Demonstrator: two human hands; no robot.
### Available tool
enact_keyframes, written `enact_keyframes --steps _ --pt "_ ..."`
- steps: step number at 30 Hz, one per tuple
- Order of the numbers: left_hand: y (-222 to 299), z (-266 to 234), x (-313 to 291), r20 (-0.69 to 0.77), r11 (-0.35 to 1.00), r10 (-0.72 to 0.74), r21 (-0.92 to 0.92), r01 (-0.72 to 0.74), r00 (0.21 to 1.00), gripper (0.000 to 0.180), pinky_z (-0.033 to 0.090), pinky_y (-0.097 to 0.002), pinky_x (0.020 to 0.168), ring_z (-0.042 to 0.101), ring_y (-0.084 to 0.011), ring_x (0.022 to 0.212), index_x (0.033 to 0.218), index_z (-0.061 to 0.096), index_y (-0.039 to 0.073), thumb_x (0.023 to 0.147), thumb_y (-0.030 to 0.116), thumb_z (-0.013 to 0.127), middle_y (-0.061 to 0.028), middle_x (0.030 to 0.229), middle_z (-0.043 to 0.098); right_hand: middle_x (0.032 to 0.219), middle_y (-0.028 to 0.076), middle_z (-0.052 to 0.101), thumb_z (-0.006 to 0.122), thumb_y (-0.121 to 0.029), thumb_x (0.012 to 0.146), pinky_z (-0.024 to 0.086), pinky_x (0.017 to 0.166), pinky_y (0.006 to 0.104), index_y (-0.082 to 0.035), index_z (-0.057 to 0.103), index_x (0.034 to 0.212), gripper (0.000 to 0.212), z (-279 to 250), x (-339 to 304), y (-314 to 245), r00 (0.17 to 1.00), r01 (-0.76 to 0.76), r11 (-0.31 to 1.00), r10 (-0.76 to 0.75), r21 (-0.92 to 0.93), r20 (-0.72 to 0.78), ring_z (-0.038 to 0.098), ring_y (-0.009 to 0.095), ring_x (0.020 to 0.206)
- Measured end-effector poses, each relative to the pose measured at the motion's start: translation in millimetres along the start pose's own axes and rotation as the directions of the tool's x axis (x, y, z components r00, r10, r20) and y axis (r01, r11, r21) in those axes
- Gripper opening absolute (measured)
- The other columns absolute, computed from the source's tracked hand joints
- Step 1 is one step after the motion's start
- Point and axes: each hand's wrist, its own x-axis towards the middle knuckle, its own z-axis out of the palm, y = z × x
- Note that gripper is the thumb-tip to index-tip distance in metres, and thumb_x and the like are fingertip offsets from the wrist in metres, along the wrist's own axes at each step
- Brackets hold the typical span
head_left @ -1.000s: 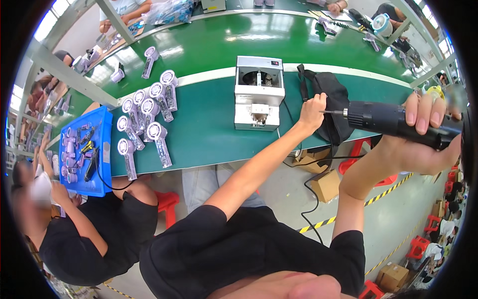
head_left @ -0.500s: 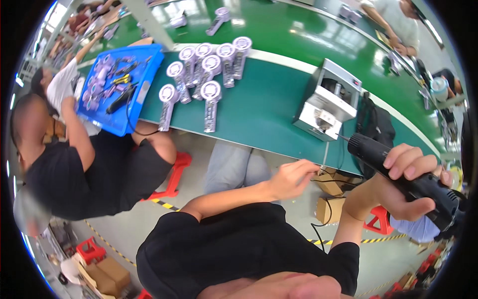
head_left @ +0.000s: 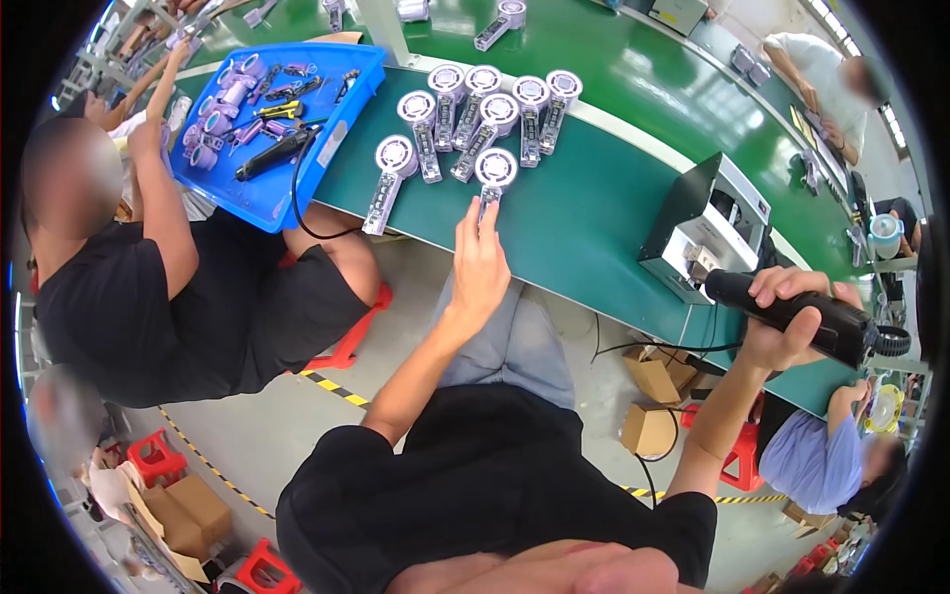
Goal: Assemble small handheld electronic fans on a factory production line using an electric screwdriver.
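The right hand (head_left: 772, 337) is wrapped around one black electric screwdriver (head_left: 839, 329); its bit is hard to make out against the one boxy screw feeder (head_left: 727, 238). The left hand (head_left: 481, 272) has its fingertips at the handle of the nearest lilac handheld fan (head_left: 496, 168), hiding the handle's end; whether they grip it, I cannot tell. Seven more fans (head_left: 531, 94) lie behind and beside it on the green mat (head_left: 594, 208), some overlapping. Left of them, one blue tray (head_left: 319, 163) holds lilac parts too jumbled to count. Farther, the green conveyor (head_left: 633, 89) carries lilac pieces, some cut off.
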Motion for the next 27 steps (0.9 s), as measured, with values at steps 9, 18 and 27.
enact_keyframes --steps 9,18,27 --pt "56.9 36.7 -35.6 0.180 0.957 0.242 -0.203 -0.205 0.953 0.058 0.041 -0.0472 0.097 0.045 -0.0459 0.113 0.128 0.045 -0.012 0.070 -0.015 0.051 -0.0333 0.135 0.037 0.077 0.015 0.053 0.062 -0.026 0.093 0.048 0.049 0.0362 -0.009 0.030 0.126 0.050 0.2 2.5 -2.7 0.999 -0.024 0.999 0.023 -0.021 -0.034 0.052 0.021 0.055" --pt "83.7 69.4 -33.0 0.226 0.884 0.440 -0.278 -0.375 0.869 0.055 0.044 -0.0439 0.095 0.049 -0.0416 0.109 0.126 0.046 -0.013 0.076 0.003 0.062 -0.0322 0.134 0.041 0.074 0.015 0.055 0.061 -0.009 0.092 0.050 0.050 0.0366 -0.004 0.036 0.121 0.039 -9.2 -4.3 12.7 0.991 -0.016 0.986 -0.007 -0.168 -0.136 0.054 0.020 0.055" --pt "66.7 50.0 -12.7 0.353 0.849 0.509 -0.357 -0.390 0.785 0.067 0.044 -0.0442 0.098 0.049 -0.0403 0.115 0.131 0.047 -0.003 0.070 0.009 0.073 -0.0235 0.137 0.043 0.071 0.014 0.057 0.065 -0.011 0.088 0.050 0.050 0.0352 -0.002 0.038 0.120 0.042 -34.0 -16.3 48.2 0.980 -0.086 0.976 0.046 -0.202 -0.194 0.055 0.021 0.053"
